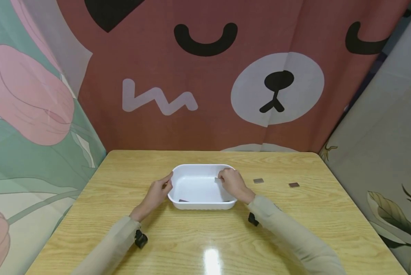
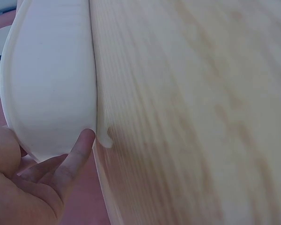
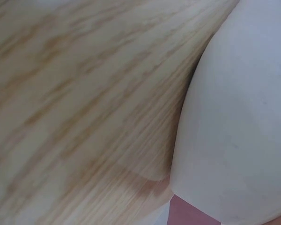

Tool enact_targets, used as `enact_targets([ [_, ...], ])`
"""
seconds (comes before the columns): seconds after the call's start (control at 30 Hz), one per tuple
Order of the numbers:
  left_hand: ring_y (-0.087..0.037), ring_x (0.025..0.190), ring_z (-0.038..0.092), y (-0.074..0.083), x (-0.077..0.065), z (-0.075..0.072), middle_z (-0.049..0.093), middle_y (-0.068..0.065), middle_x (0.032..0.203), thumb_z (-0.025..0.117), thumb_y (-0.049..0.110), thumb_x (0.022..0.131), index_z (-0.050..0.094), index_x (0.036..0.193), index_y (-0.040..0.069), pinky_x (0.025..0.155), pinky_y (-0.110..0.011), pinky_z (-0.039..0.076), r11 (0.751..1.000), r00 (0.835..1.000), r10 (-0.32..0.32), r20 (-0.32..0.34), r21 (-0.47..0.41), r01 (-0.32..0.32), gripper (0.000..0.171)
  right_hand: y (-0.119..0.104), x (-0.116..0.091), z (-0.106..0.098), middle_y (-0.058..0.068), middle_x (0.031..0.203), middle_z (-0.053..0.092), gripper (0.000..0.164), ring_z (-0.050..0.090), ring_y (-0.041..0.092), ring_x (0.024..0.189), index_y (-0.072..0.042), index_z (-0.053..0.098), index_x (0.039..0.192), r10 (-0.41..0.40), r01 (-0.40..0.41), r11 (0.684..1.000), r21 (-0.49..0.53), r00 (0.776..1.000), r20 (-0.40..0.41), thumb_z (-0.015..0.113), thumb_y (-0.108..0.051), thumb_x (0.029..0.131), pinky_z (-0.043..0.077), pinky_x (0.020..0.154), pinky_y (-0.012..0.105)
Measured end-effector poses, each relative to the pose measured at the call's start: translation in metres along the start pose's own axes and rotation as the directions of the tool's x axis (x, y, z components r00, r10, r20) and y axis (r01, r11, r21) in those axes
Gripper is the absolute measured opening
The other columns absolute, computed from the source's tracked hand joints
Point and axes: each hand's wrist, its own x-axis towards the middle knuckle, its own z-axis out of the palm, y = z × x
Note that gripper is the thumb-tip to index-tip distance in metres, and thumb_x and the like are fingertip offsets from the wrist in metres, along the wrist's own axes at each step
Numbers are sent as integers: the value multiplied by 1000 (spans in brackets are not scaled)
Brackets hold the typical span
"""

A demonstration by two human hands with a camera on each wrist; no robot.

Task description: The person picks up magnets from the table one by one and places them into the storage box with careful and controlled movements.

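Note:
A white rectangular tray with rounded corners sits on the wooden table. At its left end, my left hand grips the rim; in the left wrist view a fingertip touches the outer wall low down. My right hand reaches over the right end of the tray and pinches a small thin grey piece above its inside. Inside by the near wall lies a dark flat piece, partly hidden by the rim. The right wrist view shows mostly the tray's outer wall.
To the right of the tray, a small grey rectangular piece lies on the wooden table, with a darker brown one farther right. A red curtain with a bear face hangs behind the table's far edge.

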Motion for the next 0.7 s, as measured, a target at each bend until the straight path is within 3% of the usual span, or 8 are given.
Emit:
enact_targets([
  [0.7,-15,74,57,0,0,1,53,-17,118,46,8,90,43,129,1,48,-19,47,1000,1000,6,2,14,-6,39,0,2,2,5,74,64,9,59,18,71,-6,70,76,-9,10,998,-55,999,31,65,0,74,50,62,30],
])
